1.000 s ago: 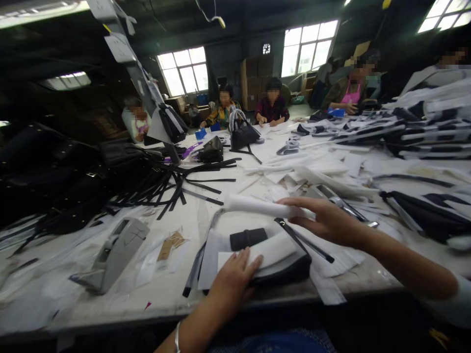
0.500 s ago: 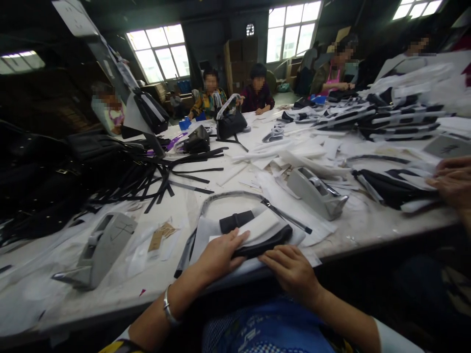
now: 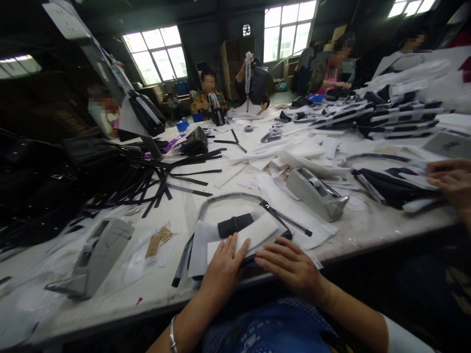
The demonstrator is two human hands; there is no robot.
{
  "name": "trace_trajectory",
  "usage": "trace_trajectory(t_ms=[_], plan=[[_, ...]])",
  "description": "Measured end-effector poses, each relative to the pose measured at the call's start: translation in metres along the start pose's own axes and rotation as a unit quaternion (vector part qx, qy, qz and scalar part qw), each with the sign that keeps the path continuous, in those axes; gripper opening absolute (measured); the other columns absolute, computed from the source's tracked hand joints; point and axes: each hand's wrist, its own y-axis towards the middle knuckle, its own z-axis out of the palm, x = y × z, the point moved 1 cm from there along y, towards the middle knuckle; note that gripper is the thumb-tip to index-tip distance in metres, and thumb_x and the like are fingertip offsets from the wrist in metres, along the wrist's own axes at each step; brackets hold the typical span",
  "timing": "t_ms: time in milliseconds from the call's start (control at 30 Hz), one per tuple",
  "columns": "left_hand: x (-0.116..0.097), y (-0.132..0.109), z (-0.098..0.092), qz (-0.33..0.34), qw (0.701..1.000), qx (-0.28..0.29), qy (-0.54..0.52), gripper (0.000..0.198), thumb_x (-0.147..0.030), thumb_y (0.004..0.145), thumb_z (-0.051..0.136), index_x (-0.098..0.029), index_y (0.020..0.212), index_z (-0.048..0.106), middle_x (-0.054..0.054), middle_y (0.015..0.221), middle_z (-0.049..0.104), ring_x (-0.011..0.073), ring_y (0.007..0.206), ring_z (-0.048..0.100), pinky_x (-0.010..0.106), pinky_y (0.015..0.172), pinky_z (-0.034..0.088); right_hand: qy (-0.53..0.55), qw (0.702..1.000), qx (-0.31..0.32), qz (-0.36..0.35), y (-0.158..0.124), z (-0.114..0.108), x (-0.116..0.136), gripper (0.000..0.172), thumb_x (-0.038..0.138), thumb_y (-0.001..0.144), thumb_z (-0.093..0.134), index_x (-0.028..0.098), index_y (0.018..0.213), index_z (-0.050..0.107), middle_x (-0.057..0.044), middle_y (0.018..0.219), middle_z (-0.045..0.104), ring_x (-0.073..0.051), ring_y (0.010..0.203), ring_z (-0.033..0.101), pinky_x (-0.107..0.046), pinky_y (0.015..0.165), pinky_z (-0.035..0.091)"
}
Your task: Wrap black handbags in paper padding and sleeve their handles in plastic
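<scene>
Bright windows (image 3: 290,32), brown cartons (image 3: 229,61)

- Bag (image 3: 284,228) is lying on table (image 3: 162,282), between left dispenser (image 3: 105,250) and right dispenser (image 3: 307,191)
- Sheet (image 3: 263,231) is resting before pouch (image 3: 235,225)
- Straps (image 3: 160,184) are lying behind left dispenser

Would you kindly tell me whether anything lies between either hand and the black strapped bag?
Under the left hand, a flat white sheet lies over the black strapped bag; nothing visible separates the right hand from the bag's near edge.
</scene>
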Motion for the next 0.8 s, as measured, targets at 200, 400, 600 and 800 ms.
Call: trace_trajectory(t_ms=[200,400,600,800], plan=[[-0.011,0.001,0.0,-0.013,0.999,0.003,0.033,0.071,-0.003,0.082,0.051,-0.021,0.15,0.035,0.016,0.158,0.033,0.0355,0.142,0.037,0.057,0.107,0.043,-0.069,0.996,0.051,0.021,-0.006,0.006,-0.038,0.046,0.012,0.094,0.051,0.019,0.139,0.055,-0.007,0.136,0.062,-0.024,0.128,0.056,-0.046,0.109,0.046],[-0.038,0.025,0.006,-0.044,0.998,0.013,0.041,0.059,-0.031,0.086,0.059,-0.01,0.14,0.048,0.022,0.151,0.042,0.0407,0.142,0.034,0.071,0.109,0.032,-0.072,0.996,-0.025,0.038,-0.023,0.028,-0.038,0.042,0.01,0.098,0.04,0.02,0.133,0.059,-0.006,0.126,0.069,-0.021,0.116,0.065,-0.044,0.099,0.054],[-0.037,0.028,0.031,-0.035,0.99,-0.084,0.109,0.061,-0.022,0.091,0.056,-0.03,0.149,0.038,0.013,0.145,0.054,0.0342,0.134,0.05,0.059,0.103,0.046,-0.079,0.995,-0.04,0.035,-0.019,0.029,-0.038,0.041,0.01,0.097,0.04,0.019,0.132,0.06,-0.006,0.124,0.07,-0.022,0.114,0.066,-0.044,0.097,0.057],[-0.029,0.016,0.046,-0.02,0.974,-0.17,0.147,0.059,-0.021,0.093,0.051,-0.032,0.15,0.039,0.007,0.144,0.056,0.0292,0.131,0.053,0.049,0.101,0.049,-0.016,0.991,-0.113,0.077,-0.043,0.012,-0.034,0.035,0.01,0.09,0.057,0.024,0.12,0.068,-0.005,0.119,0.072,-0.023,0.114,0.066,-0.038,0.1,0.056]])
